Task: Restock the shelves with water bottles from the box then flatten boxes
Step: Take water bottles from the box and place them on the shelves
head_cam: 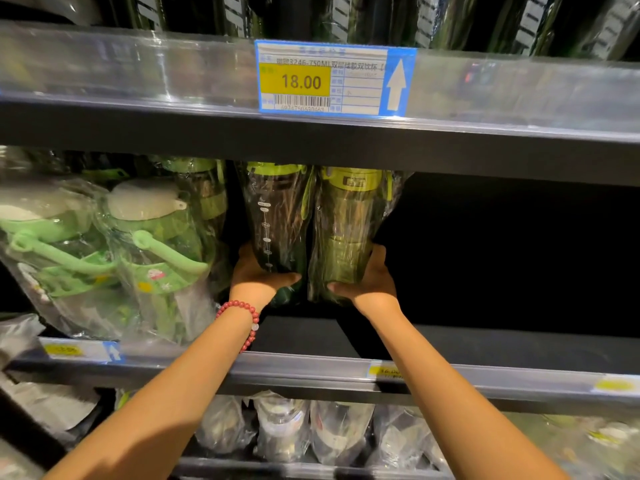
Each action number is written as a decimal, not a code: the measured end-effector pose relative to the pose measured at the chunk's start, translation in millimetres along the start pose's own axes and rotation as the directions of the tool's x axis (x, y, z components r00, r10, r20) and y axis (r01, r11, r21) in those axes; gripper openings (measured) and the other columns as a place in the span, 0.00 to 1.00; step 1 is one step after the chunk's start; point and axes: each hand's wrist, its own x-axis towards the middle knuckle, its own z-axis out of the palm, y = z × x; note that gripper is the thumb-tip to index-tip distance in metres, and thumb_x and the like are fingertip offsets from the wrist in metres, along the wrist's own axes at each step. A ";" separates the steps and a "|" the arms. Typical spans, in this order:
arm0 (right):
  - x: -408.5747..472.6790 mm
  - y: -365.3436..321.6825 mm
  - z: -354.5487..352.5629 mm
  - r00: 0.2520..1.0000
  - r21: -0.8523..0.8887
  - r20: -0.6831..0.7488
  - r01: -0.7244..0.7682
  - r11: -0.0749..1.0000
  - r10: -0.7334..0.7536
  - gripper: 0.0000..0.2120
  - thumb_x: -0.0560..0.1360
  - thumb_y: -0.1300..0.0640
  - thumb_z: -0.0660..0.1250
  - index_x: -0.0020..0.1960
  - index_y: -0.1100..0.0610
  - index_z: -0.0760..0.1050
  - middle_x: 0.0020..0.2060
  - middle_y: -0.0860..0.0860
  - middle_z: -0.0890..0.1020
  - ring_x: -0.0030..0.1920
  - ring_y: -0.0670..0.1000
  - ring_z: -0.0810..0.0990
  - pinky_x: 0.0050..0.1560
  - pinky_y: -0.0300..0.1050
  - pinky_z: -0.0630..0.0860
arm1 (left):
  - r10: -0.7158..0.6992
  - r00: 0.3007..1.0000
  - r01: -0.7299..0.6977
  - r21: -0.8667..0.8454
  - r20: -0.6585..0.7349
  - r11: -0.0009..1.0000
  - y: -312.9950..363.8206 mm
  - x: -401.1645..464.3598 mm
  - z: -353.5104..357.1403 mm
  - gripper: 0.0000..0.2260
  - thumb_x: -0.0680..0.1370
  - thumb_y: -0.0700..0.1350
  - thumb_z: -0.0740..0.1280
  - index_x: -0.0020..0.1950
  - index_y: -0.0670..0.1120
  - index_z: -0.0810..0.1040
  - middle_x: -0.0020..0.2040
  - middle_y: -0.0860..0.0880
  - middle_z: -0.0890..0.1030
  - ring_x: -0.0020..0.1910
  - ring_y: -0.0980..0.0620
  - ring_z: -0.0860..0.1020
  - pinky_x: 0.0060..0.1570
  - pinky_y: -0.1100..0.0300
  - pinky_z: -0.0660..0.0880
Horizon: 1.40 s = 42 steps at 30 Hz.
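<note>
Restocking is under way: we have two water bottles in our grasp on the middle shelf (485, 368). Our left hand (258, 273) wraps the base of the dark bottle (275, 220), and our right hand (369, 280) wraps the base of the olive bottle (346, 233) just beside it. Both stand upright in clear plastic sleeves with lime-green lids, though whether their bases already touch the shelf we cannot tell in the dim light. Left of them sit pale green bottles (152, 244); to the right the shelf is dark, so more stock seems due. No box is in view, and flattening appears to remain.
</note>
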 end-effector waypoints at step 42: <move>-366.5 119.9 90.6 -0.072 0.293 0.800 0.913 0.282 -0.596 0.24 0.55 0.55 0.81 0.49 0.55 0.79 0.44 0.50 0.82 0.43 0.55 0.81 0.37 0.48 0.80 | -0.346 0.669 0.740 0.547 -0.657 0.392 -173.7 -540.5 -19.5 0.18 0.63 0.48 0.75 0.47 0.41 0.79 0.42 0.42 0.80 0.37 0.41 0.79 0.34 0.55 0.77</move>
